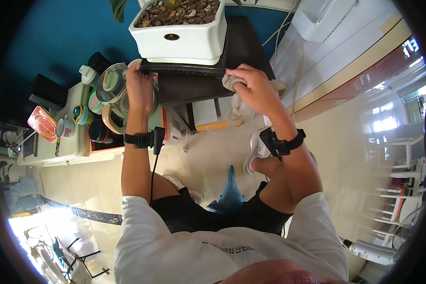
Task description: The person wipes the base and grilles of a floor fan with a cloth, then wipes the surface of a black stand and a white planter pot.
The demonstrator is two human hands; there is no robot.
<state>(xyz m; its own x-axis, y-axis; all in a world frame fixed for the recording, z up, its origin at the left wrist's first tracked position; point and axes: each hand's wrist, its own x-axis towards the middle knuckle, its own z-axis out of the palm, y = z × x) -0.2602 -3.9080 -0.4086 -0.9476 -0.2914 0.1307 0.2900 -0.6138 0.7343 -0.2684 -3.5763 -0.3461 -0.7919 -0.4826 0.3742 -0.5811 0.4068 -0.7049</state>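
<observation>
My left hand (139,90) grips the left front corner of a black tray (184,68), its fingers curled at the edge. On that tray stands a white ceramic planter (181,46) filled with stones. My right hand (257,87) is closed around a beige cloth (239,106) beside the tray's right front corner, and part of the cloth hangs below. Under the tray is a dark brown wooden stand (195,88). A clear lidded pitcher (112,83) is close to my left hand, partly hidden by my forearm.
A cream cabinet (74,142) on the left carries a white mug (64,127), a red tin (43,122) and several bottles. Cables (300,71) run by the white appliance (326,17) at right. A blue plush toy (230,195) lies between my legs.
</observation>
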